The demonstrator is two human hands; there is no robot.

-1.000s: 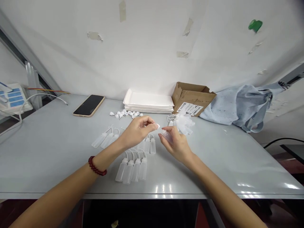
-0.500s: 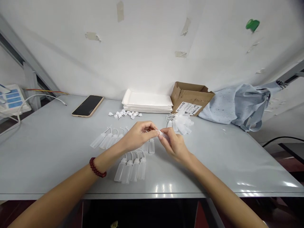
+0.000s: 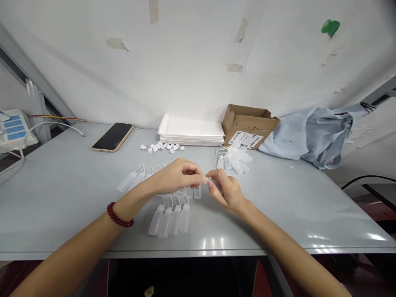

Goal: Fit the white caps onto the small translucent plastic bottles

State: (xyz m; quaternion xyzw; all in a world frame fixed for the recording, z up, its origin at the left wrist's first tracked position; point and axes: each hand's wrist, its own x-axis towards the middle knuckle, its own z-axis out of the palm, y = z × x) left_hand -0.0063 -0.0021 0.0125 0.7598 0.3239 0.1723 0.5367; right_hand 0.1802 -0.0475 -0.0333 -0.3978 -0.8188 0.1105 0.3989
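Over the middle of the table, my left hand (image 3: 182, 175) pinches a small white cap (image 3: 204, 179) between thumb and fingertips. Close against it, my right hand (image 3: 227, 189) holds a small translucent squeeze bottle (image 3: 217, 185), mostly hidden by the fingers. Whether cap and bottle touch I cannot make out. Below my left wrist lies a row of capped bottles (image 3: 170, 218) with looped white straps. More such bottles (image 3: 128, 181) lie partly behind my left forearm, and others (image 3: 197, 192) lie beneath my hands.
Loose white caps (image 3: 162, 146) are scattered in front of a stack of white envelopes (image 3: 192, 128). A pile of bottles (image 3: 236, 159) lies by an open cardboard box (image 3: 247, 128). A phone (image 3: 113, 137) rests at left, a light blue cloth bag (image 3: 306, 134) at right.
My hands have dropped slightly, and the left has shifted a little left with the cap. A thin tip that stuck up between the left fingers no longer shows.
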